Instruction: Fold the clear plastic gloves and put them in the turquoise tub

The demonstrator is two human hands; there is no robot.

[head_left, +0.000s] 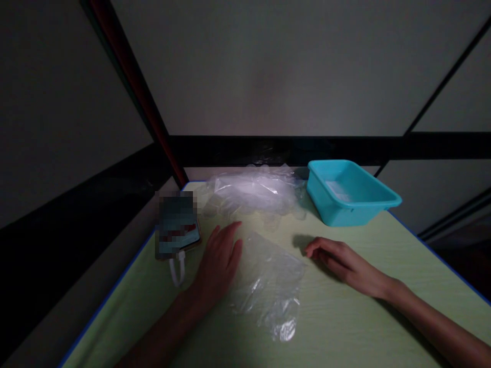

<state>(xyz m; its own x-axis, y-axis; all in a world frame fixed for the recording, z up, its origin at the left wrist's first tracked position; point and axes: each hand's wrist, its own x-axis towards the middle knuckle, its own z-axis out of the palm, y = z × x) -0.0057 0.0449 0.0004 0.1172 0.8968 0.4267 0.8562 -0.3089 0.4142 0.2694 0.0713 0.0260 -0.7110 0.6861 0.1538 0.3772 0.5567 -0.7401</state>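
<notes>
A clear disposable plastic glove [270, 281] lies flat and wrinkled on the table between my hands, its finger-like ends toward me. My left hand [220, 258] is open at the glove's left side, with the fingers stretched forward and nothing in them. On the other side, my right hand [343, 263] is loosely bent and holds nothing visible; its fingertips are close to the glove's upper right corner. Farther back lies a heap of similar clear plastic gloves [255, 191], overlapping one another so that single ones are hard to make out.
A turquoise plastic basin [337, 214] stands at the back right, with a pale label-like patch inside. To the left lies a phone [178, 230], partly blurred, with a white strap [177, 271]. The light-green table [364, 327] has blue edges and meets panelled walls.
</notes>
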